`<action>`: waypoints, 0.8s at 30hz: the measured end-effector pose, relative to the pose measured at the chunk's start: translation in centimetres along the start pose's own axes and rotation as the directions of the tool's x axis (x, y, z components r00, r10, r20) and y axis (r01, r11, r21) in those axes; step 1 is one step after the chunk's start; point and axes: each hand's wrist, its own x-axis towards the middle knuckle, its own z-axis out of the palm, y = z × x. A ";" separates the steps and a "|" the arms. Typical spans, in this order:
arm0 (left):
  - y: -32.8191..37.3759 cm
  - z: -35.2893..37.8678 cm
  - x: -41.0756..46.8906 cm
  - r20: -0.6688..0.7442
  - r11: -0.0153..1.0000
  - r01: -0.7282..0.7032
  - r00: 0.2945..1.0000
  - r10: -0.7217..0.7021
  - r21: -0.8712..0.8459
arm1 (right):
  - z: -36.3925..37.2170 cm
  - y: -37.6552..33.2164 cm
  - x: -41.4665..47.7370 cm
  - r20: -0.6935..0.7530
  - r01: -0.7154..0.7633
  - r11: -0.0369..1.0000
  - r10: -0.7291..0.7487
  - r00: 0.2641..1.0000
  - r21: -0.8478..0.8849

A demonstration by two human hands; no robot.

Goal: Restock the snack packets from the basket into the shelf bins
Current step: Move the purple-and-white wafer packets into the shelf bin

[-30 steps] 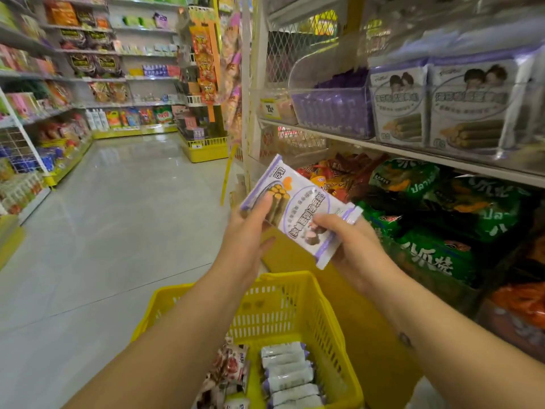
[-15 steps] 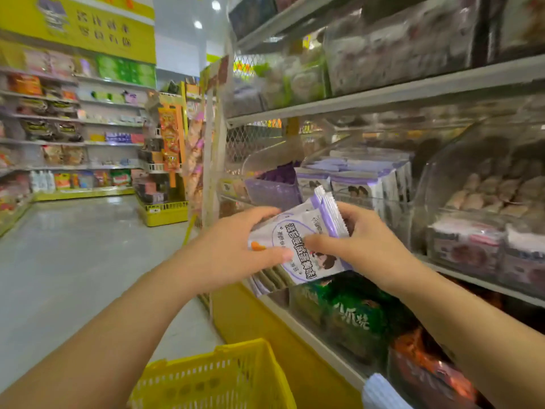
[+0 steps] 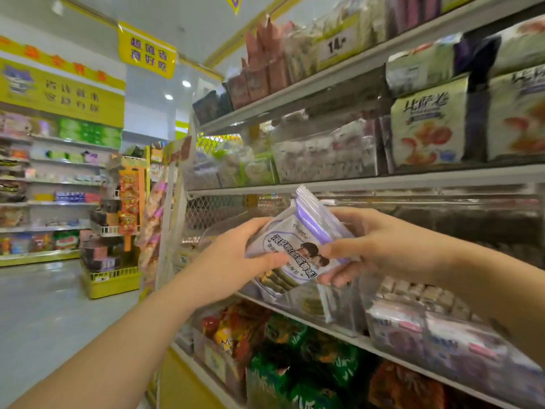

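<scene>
- My left hand (image 3: 236, 255) has a firm grip on the near left edge of a small stack of snack packets (image 3: 298, 246). The thumb lies across the printed front and the fingers are tucked out of sight behind.
- My right hand (image 3: 383, 246) grips the opposite edge, with the thumb on the front by the purple stripe and the fingers curled under the lower corner. Neither hand is spread wide, and both are closed round the same stack.
- The packets sit between my hands at mid-shelf height, tilted, with their sealed tops pointing up toward the shelving.
- Just behind and below them is a clear shelf bin (image 3: 339, 305) that seems to hold matching purple-and-white packets. I judge that to be the target, and the stack is not yet inside it.
- Progress, as I read it: this batch is lifted and brought up to the bins, with the drop-in left to do. The basket is out of view, so I cannot tell how much stock remains.
- Below the bin, green bags (image 3: 295, 349) fill the lower shelf.
- Above it, more clear bins (image 3: 324, 154) hold pale sweets.
- Far down the aisle stand stocked wall shelves (image 3: 59, 187) and a yellow floor display (image 3: 109, 278).
</scene>
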 end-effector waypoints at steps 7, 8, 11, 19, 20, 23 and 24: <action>1.4 2.3 5.5 -0.363 0.932 -0.095 0.904 0.227 0.349 | -2.3 -0.8 1.9 -0.332 0.090 0.825 -0.320 0.887 -0.557; 1.5 2.8 6.0 -0.430 0.927 -0.069 0.871 0.237 0.370 | -2.6 -1.0 2.1 -0.337 0.079 0.752 -0.383 0.860 -0.654; 1.5 4.2 7.6 -0.480 0.994 -0.077 0.871 0.104 0.076 | -3.7 -0.7 2.6 -0.290 0.036 0.542 -0.504 0.813 -0.840; 0.0 7.2 10.8 -0.055 0.824 -0.059 0.998 0.034 -0.563 | -6.5 2.6 2.5 -0.301 -0.098 0.404 -0.478 0.825 -0.910; -0.2 7.5 11.2 -0.027 0.827 -0.055 0.998 0.048 -0.559 | -6.8 2.9 2.6 -0.315 -0.125 0.395 -0.465 0.827 -0.910; -1.0 8.1 12.9 -0.022 0.867 -0.054 0.998 0.050 -0.495 | -7.8 3.9 2.9 -0.354 -0.199 0.370 -0.420 0.836 -0.908; -1.4 8.4 13.5 -0.027 0.881 -0.057 0.998 0.051 -0.470 | -8.2 4.2 3.1 -0.361 -0.216 0.361 -0.403 0.841 -0.907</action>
